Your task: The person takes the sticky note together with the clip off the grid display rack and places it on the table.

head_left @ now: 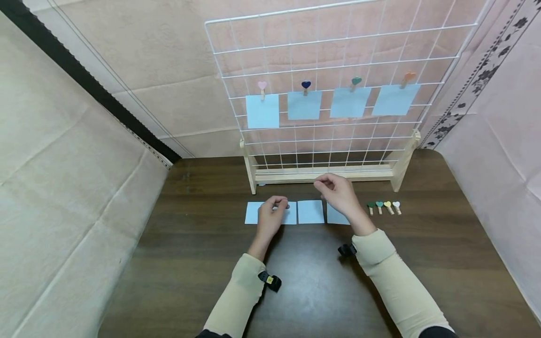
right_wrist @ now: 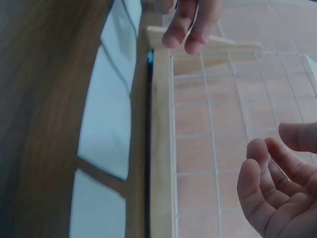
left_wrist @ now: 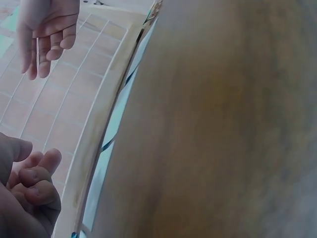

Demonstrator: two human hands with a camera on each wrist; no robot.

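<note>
My left hand (head_left: 270,219) hovers over the row of light-blue paper squares (head_left: 310,212) on the table, fingers loosely curled, holding nothing. My right hand (head_left: 340,195) is raised farther right, in front of the white wire grid rack (head_left: 325,141), its fingers bent and empty. In the right wrist view, the right hand (right_wrist: 282,193) shows its bare palm side. Several blue squares hang on the grid, one being the leftmost paper (head_left: 262,115), each under a heart-topped clothespin such as the navy one (head_left: 305,86).
Right of the papers lie several heart-topped clothespins, among them a yellow clothespin (head_left: 389,207) and a white clothespin (head_left: 397,207). The rack's wooden base (head_left: 287,178) stands at the back of the brown table (head_left: 308,281). Pale cloth hangs around the sides.
</note>
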